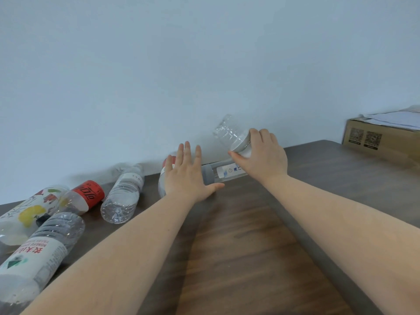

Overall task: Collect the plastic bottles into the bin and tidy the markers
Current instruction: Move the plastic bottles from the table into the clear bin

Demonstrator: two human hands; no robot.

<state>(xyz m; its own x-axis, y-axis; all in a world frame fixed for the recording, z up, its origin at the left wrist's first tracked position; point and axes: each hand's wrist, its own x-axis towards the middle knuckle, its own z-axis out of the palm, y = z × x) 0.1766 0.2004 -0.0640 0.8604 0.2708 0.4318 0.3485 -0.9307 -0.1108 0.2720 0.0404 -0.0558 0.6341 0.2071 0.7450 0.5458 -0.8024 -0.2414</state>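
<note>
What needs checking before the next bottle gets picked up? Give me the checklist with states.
1. Right hand has a firm grip on the clear bottle: ok, lifted off the table.
2. Left hand free to grasp: ok, open, fingers spread.
3. Bottle with red-and-white label within reach: ok, directly under the left hand.
4. Grey-capped bottle lying stable: ok.
5. Bin location: cannot tell, not in view.
6. Markers: cannot tell, none visible.

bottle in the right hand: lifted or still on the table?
Lifted. The right hand grips the clear bottle tilted in the air, above the table and the grey-capped bottle lying there.
</note>
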